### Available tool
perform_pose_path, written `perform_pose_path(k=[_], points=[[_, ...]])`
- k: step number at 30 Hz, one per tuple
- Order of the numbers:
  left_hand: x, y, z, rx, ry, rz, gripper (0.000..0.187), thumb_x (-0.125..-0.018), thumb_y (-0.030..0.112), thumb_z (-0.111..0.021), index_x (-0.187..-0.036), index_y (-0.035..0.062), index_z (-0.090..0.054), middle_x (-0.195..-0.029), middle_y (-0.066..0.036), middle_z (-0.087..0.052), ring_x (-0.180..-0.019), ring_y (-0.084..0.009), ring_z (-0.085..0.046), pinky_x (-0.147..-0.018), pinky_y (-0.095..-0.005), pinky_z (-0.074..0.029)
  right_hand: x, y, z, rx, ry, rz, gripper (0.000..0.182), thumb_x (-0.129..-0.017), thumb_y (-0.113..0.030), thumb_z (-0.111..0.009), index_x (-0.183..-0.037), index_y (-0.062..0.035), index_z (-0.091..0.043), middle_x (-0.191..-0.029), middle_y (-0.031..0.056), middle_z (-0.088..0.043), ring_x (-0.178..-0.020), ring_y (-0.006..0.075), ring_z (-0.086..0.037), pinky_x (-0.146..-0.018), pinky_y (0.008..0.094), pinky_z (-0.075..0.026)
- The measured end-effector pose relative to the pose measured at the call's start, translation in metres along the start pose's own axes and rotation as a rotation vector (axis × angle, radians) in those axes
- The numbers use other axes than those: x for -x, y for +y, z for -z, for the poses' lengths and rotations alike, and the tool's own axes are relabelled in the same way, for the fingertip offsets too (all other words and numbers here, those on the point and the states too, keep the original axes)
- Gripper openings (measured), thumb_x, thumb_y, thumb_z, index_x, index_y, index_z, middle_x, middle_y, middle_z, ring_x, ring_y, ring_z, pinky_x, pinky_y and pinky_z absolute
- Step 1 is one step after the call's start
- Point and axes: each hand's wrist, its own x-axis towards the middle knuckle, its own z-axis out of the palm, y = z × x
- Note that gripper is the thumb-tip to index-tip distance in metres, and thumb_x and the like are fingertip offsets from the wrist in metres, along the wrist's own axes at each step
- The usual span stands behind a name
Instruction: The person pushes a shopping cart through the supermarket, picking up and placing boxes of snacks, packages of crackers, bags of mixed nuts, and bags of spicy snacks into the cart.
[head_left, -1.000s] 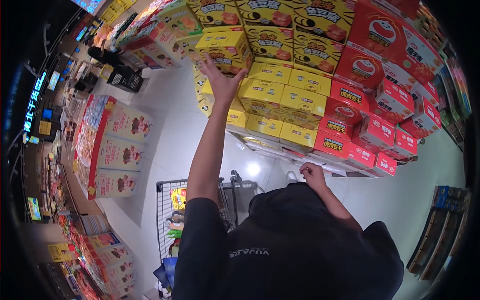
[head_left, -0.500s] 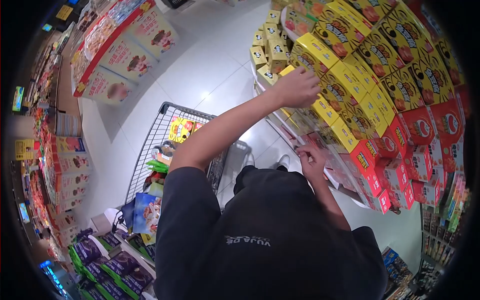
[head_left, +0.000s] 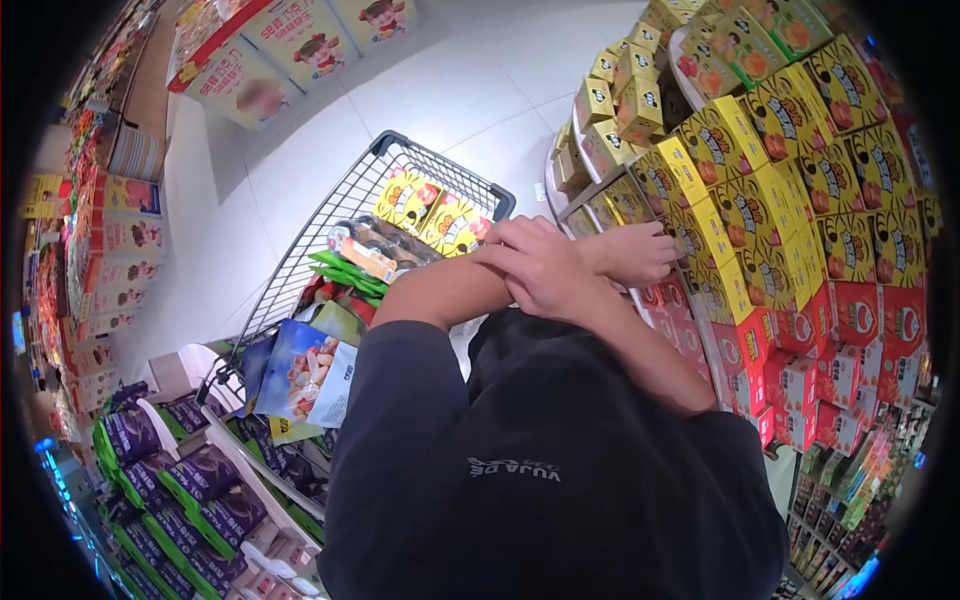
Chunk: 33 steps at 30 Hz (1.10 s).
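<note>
My left hand (head_left: pixel 640 252) reaches across to the right with loosely curled fingers, in front of the stacked yellow boxes (head_left: pixel 745 205) and overlapping them in this view. Nothing shows in its fingers. Bent back across my body, my right hand (head_left: pixel 535 262) lies over my left forearm (head_left: pixel 455 290) near the wrist, its fingers wrapped on it. Just beyond that forearm stands a wire shopping cart (head_left: pixel 312 195). In it are yellow printed boxes (head_left: pixel 405 200), a dark pack with round shapes (head_left: pixel 375 245), a bright green package (head_left: pixel 345 275) and a blue bag (head_left: pixel 297 365).
Red boxes (head_left: pixel 790 385) are stacked below the yellow ones at my right. Smaller gold boxes (head_left: pixel 637 100) stand at the far end of that display. Purple and green bags (head_left: pixel 205 470) fill a shelf at lower left. A display with printed panels (head_left: pixel 290 45) is ahead left.
My right hand has risen from beside the display onto my left forearm. My left hand appears lower in view. The cart and shelves have shifted as my view turned.
</note>
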Motion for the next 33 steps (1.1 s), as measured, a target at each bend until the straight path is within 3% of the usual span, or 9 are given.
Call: perform_pose_path(k=[4,9,12,18,19,21,25,27,33], points=[[0.036,0.009,-0.004,0.042,0.032,0.092,0.013,-0.074,0.026,-0.064,-0.072,0.0139,-0.058,-0.078,0.0,-0.052,-0.081,-0.0161,-0.051,-0.07,-0.0324,-0.038,-0.012,0.001,-0.029,-0.122,-0.022,0.113,0.036,-0.069,0.002,-0.058,-0.103,-0.0089,-0.063,-0.095,0.0068,-0.059,-0.09,0.028,-0.058,-0.078,0.0383,-0.046],[0.059,0.017,-0.001,0.118,0.06,0.221,0.017,-0.078,0.028,-0.063,-0.072,0.0129,-0.058,-0.079,-0.001,-0.052,-0.081,-0.0171,-0.05,-0.071,-0.0325,-0.037,-0.026,0.001,-0.041,-0.216,-0.297,0.035,0.024,-0.068,-0.002,-0.055,-0.09,-0.0096,-0.057,-0.084,0.0083,-0.055,-0.081,0.0298,-0.058,-0.065,0.0396,-0.047],[0.059,0.026,0.002,0.178,0.063,0.26,0.021,-0.08,0.03,-0.063,-0.071,0.0124,-0.057,-0.079,-0.001,-0.051,-0.082,-0.0175,-0.05,-0.072,-0.0325,-0.037,-0.031,-0.002,-0.054,-0.344,-0.217,0.04,0.024,-0.064,-0.002,-0.052,-0.087,-0.0081,-0.056,-0.086,0.0085,-0.058,-0.079,0.0298,-0.059,-0.062,0.0386,-0.047],[0.065,0.044,-0.002,0.292,0.042,0.291,0.02,-0.081,0.031,-0.063,-0.076,0.0124,-0.057,-0.082,-0.002,-0.051,-0.085,-0.0177,-0.049,-0.071,-0.0325,-0.036,-0.025,0.004,-0.05,-0.313,-0.476,-0.044,0.029,-0.063,-0.002,-0.052,-0.092,-0.009,-0.055,-0.088,0.0082,-0.058,-0.076,0.0325,-0.059,-0.061,0.0382,-0.046],[0.066,0.046,-0.005,0.287,0.043,0.285,0.021,-0.081,0.032,-0.063,-0.077,0.0124,-0.057,-0.083,-0.002,-0.051,-0.086,-0.018,-0.048,-0.072,-0.0328,-0.036,-0.025,0.0,-0.055,-0.315,-0.474,-0.048,0.029,-0.063,-0.002,-0.052,-0.092,-0.009,-0.055,-0.088,0.0082,-0.058,-0.076,0.0325,-0.059,-0.061,0.0382,-0.046],[0.066,0.049,-0.006,0.288,0.044,0.27,0.021,-0.081,0.033,-0.063,-0.079,0.0125,-0.057,-0.084,-0.002,-0.051,-0.087,-0.0182,-0.048,-0.072,-0.0331,-0.036,-0.025,-0.008,-0.063,-0.374,-0.249,-0.043,0.031,-0.063,-0.003,-0.053,-0.093,-0.0093,-0.054,-0.087,0.0089,-0.057,-0.072,0.0319,-0.058,-0.058,0.0382,-0.044],[0.064,0.055,-0.002,0.318,0.057,0.267,0.023,-0.082,0.035,-0.064,-0.081,0.012,-0.059,-0.086,-0.002,-0.052,-0.089,-0.0187,-0.048,-0.075,-0.0343,-0.036,-0.024,-0.001,-0.062,-0.387,-0.306,-0.073,0.03,-0.063,-0.004,-0.055,-0.093,-0.0094,-0.053,-0.088,0.009,-0.057,-0.072,0.0319,-0.058,-0.058,0.0389,-0.044],[0.062,0.06,-0.003,0.343,0.034,0.259,0.023,-0.082,0.035,-0.064,-0.082,0.0117,-0.059,-0.087,-0.002,-0.052,-0.09,-0.0187,-0.048,-0.076,-0.0345,-0.036,-0.023,0.0,-0.058,-0.334,-0.49,-0.084,0.033,-0.062,-0.004,-0.056,-0.095,-0.01,-0.052,-0.09,0.0095,-0.056,-0.073,0.0318,-0.058,-0.059,0.0397,-0.044],[0.064,0.07,-0.007,0.36,0.015,0.251,0.023,-0.083,0.034,-0.063,-0.085,0.0109,-0.061,-0.091,-0.002,-0.054,-0.093,-0.0184,-0.049,-0.077,-0.0348,-0.036,-0.017,-0.007,-0.063,-0.422,-0.328,-0.102,0.026,-0.063,-0.002,-0.059,-0.086,-0.0087,-0.05,-0.091,0.0089,-0.055,-0.07,0.0299,-0.057,-0.057,0.0398,-0.042]])
